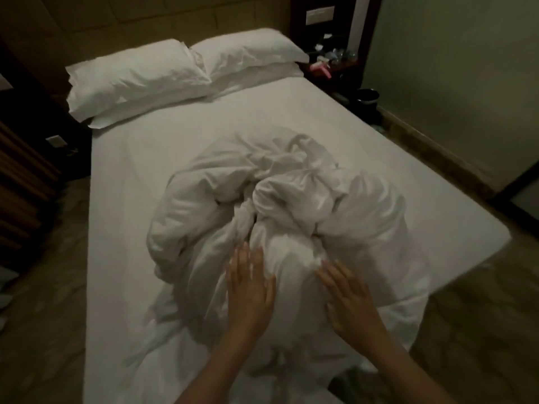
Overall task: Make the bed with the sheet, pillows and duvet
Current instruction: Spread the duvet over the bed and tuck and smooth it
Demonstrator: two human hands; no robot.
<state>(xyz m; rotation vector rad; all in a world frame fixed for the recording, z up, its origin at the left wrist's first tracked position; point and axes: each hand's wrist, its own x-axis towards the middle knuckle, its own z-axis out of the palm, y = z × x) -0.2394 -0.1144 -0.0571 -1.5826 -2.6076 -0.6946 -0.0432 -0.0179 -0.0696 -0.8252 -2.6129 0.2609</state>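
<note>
Hands come first in my view: my left hand (250, 290) and right hand (348, 301) both lie flat, fingers straight and spread, pressing the near side of the duvet (280, 199). It sits bunched in a crumpled heap at the foot edge of the bed, spilling over that edge. Beyond it the sheet (180, 135) lies smooth across the mattress. Two pillows (137, 77) rest side by side along the head edge.
</note>
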